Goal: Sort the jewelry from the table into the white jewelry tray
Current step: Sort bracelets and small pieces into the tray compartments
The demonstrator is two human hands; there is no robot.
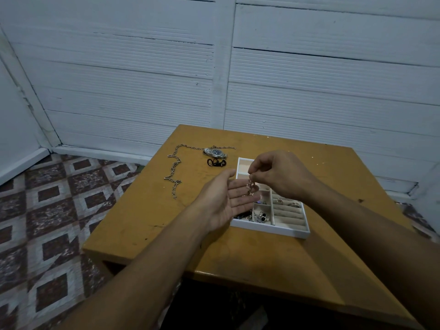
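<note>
Silvery chain (pixel 252 187) hangs straight down, pinched by right hand (pixel 277 175).

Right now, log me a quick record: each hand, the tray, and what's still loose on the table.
left hand: open, palm up, at the tray's left edge
right hand: pinches a small chain piece, dangling above the left palm
white tray: on the table, rings and small pieces inside
still loose: long chain, watch, small black item, all left-rear of the tray
</note>
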